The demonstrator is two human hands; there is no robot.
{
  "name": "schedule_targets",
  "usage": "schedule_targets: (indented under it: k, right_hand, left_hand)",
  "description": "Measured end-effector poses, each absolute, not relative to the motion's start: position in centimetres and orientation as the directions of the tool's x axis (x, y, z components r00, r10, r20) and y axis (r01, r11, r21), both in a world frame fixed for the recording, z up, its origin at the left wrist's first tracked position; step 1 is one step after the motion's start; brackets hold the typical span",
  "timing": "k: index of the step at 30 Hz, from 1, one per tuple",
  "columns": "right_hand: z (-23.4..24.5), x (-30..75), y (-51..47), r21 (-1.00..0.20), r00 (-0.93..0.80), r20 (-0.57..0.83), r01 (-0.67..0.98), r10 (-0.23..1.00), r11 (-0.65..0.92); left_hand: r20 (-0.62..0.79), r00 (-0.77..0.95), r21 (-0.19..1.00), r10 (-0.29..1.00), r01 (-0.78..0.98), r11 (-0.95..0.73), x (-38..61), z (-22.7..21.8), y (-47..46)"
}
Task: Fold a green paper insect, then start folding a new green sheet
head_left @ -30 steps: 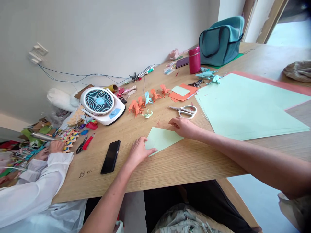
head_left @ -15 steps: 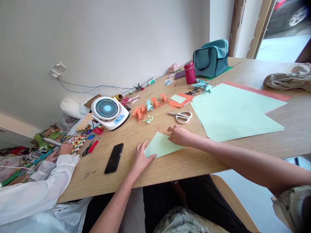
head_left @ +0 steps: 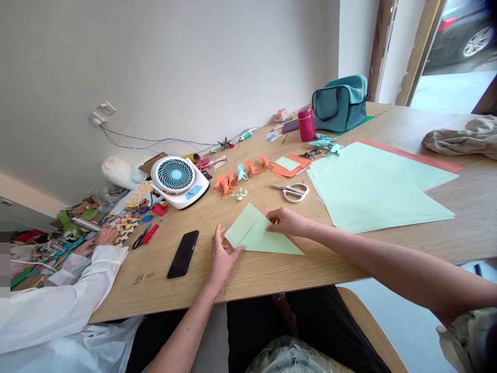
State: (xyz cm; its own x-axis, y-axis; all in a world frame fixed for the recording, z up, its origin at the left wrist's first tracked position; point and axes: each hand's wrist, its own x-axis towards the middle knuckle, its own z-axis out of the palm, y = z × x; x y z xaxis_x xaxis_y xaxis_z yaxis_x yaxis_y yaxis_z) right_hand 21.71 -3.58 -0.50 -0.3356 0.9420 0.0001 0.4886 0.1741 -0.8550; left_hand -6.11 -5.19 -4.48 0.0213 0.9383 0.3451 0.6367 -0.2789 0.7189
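The pale green paper sheet, apparently folded only once into a flat triangle, lies near the wooden table's front edge, with the left hand spread open at its eight-o'clock corner and the right hand pressing bent fingertips at one o'clock.

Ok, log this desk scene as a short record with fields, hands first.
left hand: fingertips on the near-left corner of the folded green paper
right hand: fingertips pressing the paper's upper edge
paper: pale green triangle, flat on the wooden table
near left hand: black phone
beyond right hand: white scissors, stack of green sheets
far left: another person's hand, white sleeve
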Motion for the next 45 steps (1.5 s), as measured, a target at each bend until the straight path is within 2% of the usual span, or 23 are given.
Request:
schedule_targets:
  k: [3, 5, 7, 12, 16, 20, 24, 26, 29, 32, 35, 37, 39, 45]
  right_hand:
    - [-0.1, 21.9, -3.7, -0.874, -0.332, 0.086, 0.428, 0.939, 0.231]
    - [0.2, 22.0, -3.8, -0.882, -0.328, 0.131, 0.393, 0.935, 0.261]
    - [0.4, 22.1, -4.0, -0.887, -0.326, 0.160, 0.366, 0.932, 0.280]
    - [0.5, 22.5, -3.8, -0.899, -0.313, 0.208, 0.312, 0.927, 0.307]
    - [0.5, 23.4, -3.1, -0.916, -0.237, 0.268, 0.237, 0.934, 0.323]
    - [1.2, 24.2, -3.1, -0.898, -0.095, 0.331, 0.274, 0.939, 0.345]
    - [1.8, 24.5, -3.5, -0.820, 0.004, 0.493, 0.338, 0.870, 0.462]
    - [1.5, 24.7, -3.6, -0.760, -0.019, 0.576, 0.355, 0.817, 0.544]
    - [0.3, 25.3, -3.4, -0.637, -0.178, 0.645, 0.411, 0.743, 0.652]
    - [-1.6, 26.0, -3.4, -0.511, -0.390, 0.573, 0.517, 0.721, 0.687]
    - [-3.0, 26.6, -4.0, -0.327, -0.565, 0.460, 0.609, 0.685, 0.722]
    - [-3.4, 26.8, -4.5, -0.246, -0.625, 0.400, 0.632, 0.671, 0.735]
    - [-3.3, 26.8, -5.0, -0.218, -0.634, 0.368, 0.652, 0.681, 0.726]
    - [-2.9, 26.6, -5.1, -0.242, -0.685, 0.309, 0.614, 0.660, 0.751]
  left_hand:
    - [0.201, -0.053, 0.922, 0.978, 0.349, -0.171, -5.7, -3.8, -4.5]
    - [0.120, 0.007, 0.981, 0.993, 0.153, -0.120, -5.2, -3.1, -4.3]
    - [0.058, 0.042, 0.996, 0.997, 0.064, -0.060, -4.6, -2.4, -4.2]
    - [0.052, 0.035, 0.998, 0.998, 0.035, -0.053, -3.4, -2.2, -3.6]
    - [0.096, 0.041, 0.995, 0.994, -0.005, -0.096, -2.4, -1.9, -2.0]
    - [0.204, 0.037, 0.978, 0.978, -0.046, -0.203, -1.0, 0.2, 0.1]
    - [0.338, 0.077, 0.941, 0.938, -0.039, -0.336, -0.3, 2.5, 1.2]
    - [0.482, 0.193, 0.867, 0.854, 0.033, -0.497, -0.5, 2.7, 1.1]
    - [0.636, 0.418, 0.620, 0.649, 0.223, -0.752, -1.6, 1.4, 0.5]
    - [0.580, 0.647, 0.358, 0.495, 0.343, -0.868, -3.0, -0.9, -0.2]
    - [0.506, 0.756, 0.200, 0.415, 0.365, -0.909, -3.9, -2.7, -0.5]
    - [0.462, 0.784, 0.158, 0.415, 0.388, -0.908, -4.0, -3.0, -0.7]
    - [0.415, 0.798, 0.157, 0.437, 0.410, -0.898, -3.9, -2.8, -0.7]
    - [0.327, 0.825, 0.148, 0.460, 0.437, -0.887, -4.0, -2.5, -0.9]
